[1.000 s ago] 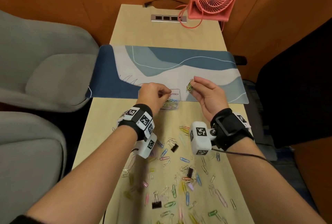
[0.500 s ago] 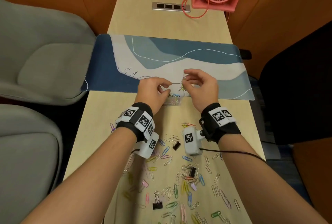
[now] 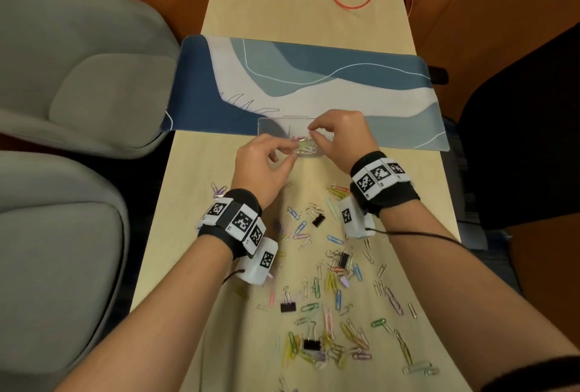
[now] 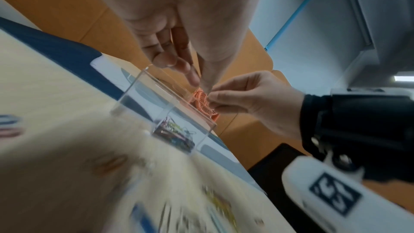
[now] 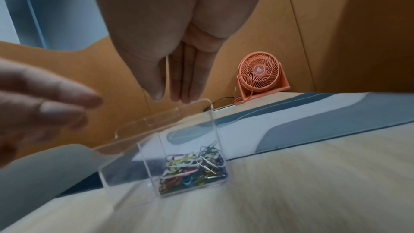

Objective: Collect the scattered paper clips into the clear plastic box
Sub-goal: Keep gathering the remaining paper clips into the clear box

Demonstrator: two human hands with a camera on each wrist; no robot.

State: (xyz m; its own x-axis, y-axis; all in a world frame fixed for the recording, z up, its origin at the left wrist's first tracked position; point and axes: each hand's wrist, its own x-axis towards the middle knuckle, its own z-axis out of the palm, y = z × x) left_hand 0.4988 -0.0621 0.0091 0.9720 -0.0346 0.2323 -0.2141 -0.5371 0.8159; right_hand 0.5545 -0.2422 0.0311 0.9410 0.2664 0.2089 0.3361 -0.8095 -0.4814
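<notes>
Both hands over the clear box (image 3: 270, 127) now, which sits at the mat's (image 3: 314, 77) near edge, a heap of colored clips (image 5: 190, 171) inside. Right hand (image 3: 342, 137) hangs above the opening, fingers (image 5: 186, 81) straight down, thumb close beside them, nothing visibly pinched. Left hand (image 3: 263, 168) at seven o'clock from the box, fingers loosely curled, empty. Loose clips (image 3: 332, 291) litter the table (image 3: 194, 190) at six o'clock.

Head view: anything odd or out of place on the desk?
Yes: black binder clips lie mixed among the scattered paper clips, though only paper clips belong in the clear plastic box. Nothing looks damaged.
</notes>
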